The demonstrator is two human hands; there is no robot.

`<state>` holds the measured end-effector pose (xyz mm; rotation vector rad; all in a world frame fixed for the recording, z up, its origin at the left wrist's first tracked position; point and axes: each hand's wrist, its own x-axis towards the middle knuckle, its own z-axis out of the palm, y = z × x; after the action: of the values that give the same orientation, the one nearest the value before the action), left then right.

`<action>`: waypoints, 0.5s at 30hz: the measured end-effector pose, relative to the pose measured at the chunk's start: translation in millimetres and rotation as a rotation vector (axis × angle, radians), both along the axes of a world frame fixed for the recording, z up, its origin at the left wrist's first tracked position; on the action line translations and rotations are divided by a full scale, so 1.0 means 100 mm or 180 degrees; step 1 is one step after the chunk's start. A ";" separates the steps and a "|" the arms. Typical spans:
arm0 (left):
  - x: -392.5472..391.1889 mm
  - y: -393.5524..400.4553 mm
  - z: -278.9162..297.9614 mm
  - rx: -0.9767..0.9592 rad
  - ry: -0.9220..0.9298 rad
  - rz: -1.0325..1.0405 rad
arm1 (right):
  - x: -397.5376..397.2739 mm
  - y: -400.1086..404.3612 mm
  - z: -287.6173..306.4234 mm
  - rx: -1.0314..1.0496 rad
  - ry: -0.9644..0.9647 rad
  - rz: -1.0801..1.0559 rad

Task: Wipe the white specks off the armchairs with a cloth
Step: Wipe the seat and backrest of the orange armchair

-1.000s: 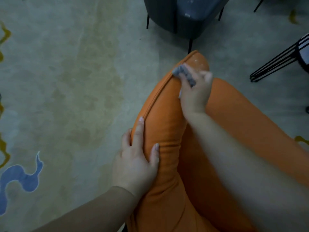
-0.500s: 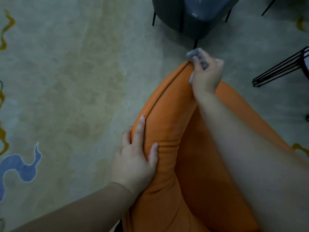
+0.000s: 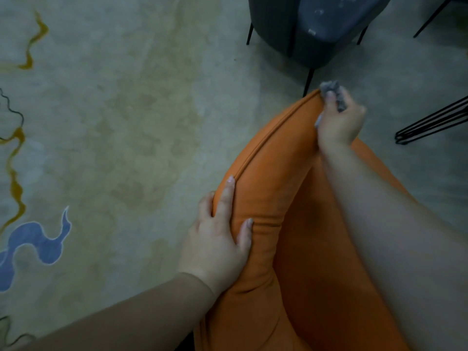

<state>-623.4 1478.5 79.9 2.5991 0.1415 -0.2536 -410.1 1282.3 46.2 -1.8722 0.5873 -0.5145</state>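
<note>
- Since a second ago the right hand [image 3: 338,122] has carried the grey cloth [image 3: 333,93] from the flat of the armrest tip out to its far end, toward 12 o'clock; half a second ago it was already about there.
- The left hand [image 3: 217,239] has not shifted: its fingers curl over the padded edge of the orange armchair [image 3: 273,173], thumb on the inner face, gripping the cushion at 6 o'clock of the cloth.
- The cloth is bunched in the right hand's curled fingers; one fingertip [image 3: 330,96] presses it onto the piped seam at the armrest's tip, and a fold pokes out at 12 o'clock of the knuckles.
- A dark grey armchair [image 3: 316,26] bearing white specks stands at 12 o'clock on the patterned carpet [image 3: 114,122]; black wire legs [image 3: 430,122] lie at 3 o'clock.
</note>
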 end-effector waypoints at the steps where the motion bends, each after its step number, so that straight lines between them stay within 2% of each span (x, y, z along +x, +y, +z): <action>1: -0.01 -0.01 0.00 -0.0001 -0.0014 -0.0008 | -0.04 0.00 -0.03 0.0210 0.0012 -0.0180; 3: -0.01 0.01 -0.01 -0.0015 0.0001 0.0027 | -0.24 0.19 -0.05 0.0245 0.0058 -0.0251; 6: 0.01 0.00 0.01 -0.0017 -0.0086 0.0039 | -0.47 0.40 -0.06 0.0050 -0.0210 -0.0001; 9: 0.03 -0.01 -0.02 -0.0061 -0.0160 0.0001 | -0.25 0.25 0.02 -0.0296 -0.0057 0.0142; 12: 0.02 0.00 -0.02 -0.0092 -0.0143 0.0008 | 0.00 0.04 -0.01 0.0128 -0.0098 -0.0140; 15: 0.01 0.00 0.00 -0.0040 -0.0181 -0.0060 | -0.21 0.13 -0.12 0.0331 0.0029 -0.0542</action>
<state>-622.1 1478.7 79.7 2.5934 0.0950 -0.1866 -431.0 1294.9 34.1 -1.7359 0.7699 -0.5757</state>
